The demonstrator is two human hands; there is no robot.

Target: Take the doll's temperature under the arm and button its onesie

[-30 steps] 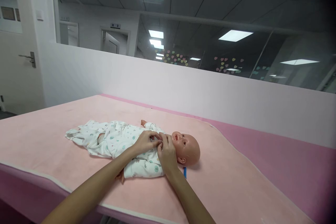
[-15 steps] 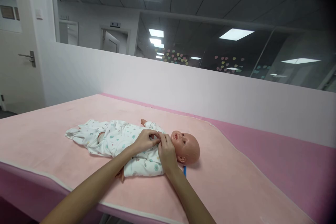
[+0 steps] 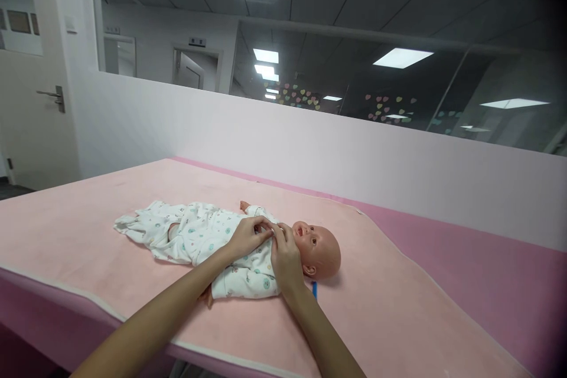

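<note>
A baby doll [image 3: 321, 250] lies on its back on the pink mat, its head to the right. It wears a white printed baby outfit [image 3: 245, 281] that covers the arms and legs. My left hand [image 3: 250, 236] rests over the doll's upper chest, thumb and fingers brought together in a pinch near the neckline. Beside the doll's chin, my right hand [image 3: 286, 254] is closed too, its fingertips meeting those of my left hand. Whatever sits between the fingertips, likely cloth at the neckline, is too small and covered to make out clearly.
The pink mat [image 3: 398, 319] spreads over the table, with its light-edged front rim near my forearms. A small blue strip [image 3: 314, 290] lies by my right wrist. Behind stands a white low wall [image 3: 310, 147] with glass above it. A door [image 3: 39, 112] is at far left.
The whole view has shifted slightly, so things appear a little further right. Both hands stay at the doll's neckline, with only slight finger movement.
</note>
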